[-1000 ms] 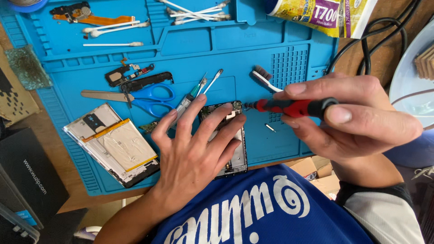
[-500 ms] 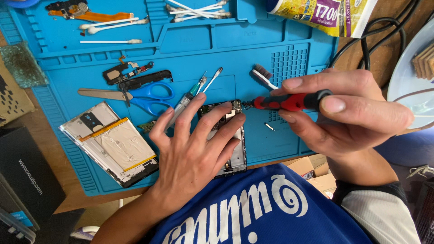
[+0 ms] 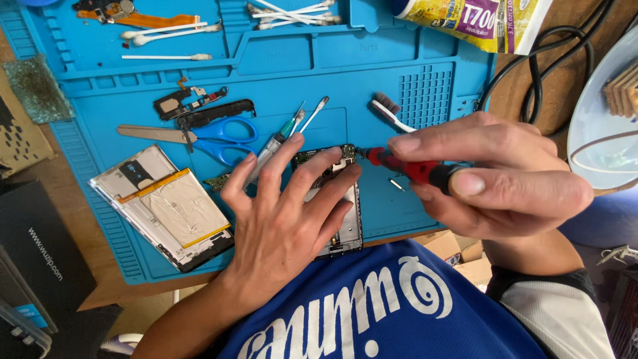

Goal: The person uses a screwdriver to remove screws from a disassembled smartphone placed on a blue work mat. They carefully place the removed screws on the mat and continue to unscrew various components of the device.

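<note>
The left hand (image 3: 282, 226) lies flat and spread, palm down, on an opened phone frame (image 3: 339, 223) that rests on the blue repair mat (image 3: 425, 86); its fingers (image 3: 322, 178) are released, pressing the frame rather than gripping it, and cover most of its left side. The right hand (image 3: 495, 179) has its fingers clenched around a red-and-black screwdriver (image 3: 412, 169), thumb and forefinger pinching the handle, the tip touching the frame's upper right corner just past the left fingertips. A syringe (image 3: 274, 147) lies just beside the left forefinger. Blue-handled scissors (image 3: 199, 135) and a detached phone back with battery (image 3: 166, 206) lie to the left.
</note>
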